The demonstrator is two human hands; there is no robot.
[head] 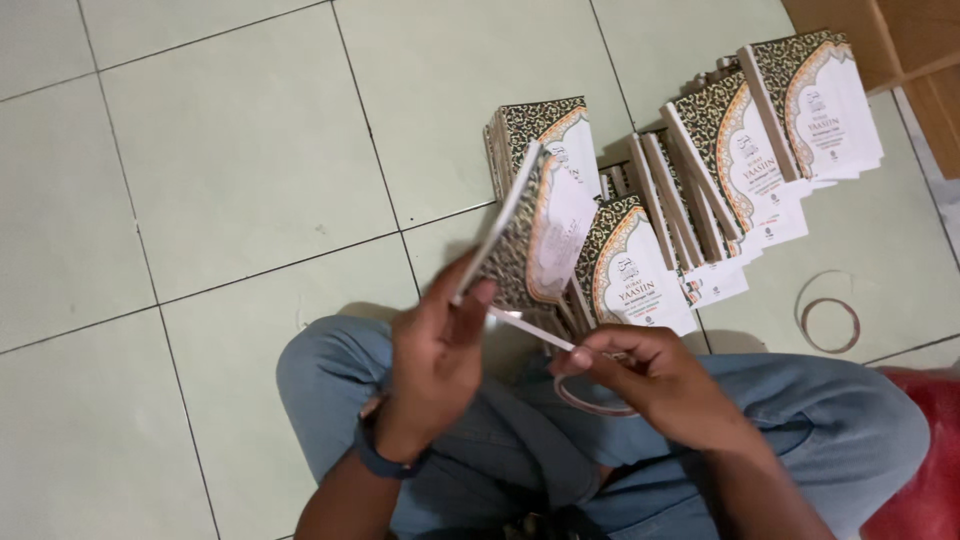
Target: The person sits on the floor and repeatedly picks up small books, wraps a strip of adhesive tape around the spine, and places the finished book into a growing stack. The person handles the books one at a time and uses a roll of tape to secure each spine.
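I see L hand (432, 370) clamped on a thin booklet (535, 240), ornate dark/gold cover w/ white panel, raised over lap. R hand (640, 375) pinches a rubber band (592, 402). Pale green floor tiles (230, 150), more booklet stacks (740, 150) nearby.

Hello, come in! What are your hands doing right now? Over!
Left hand holds up a small patterned booklet. Right hand stretches a rubber band. Booklet stacks on the tiled floor ahead.

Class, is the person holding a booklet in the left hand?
Yes, the left hand holds a patterned booklet upright above the lap.
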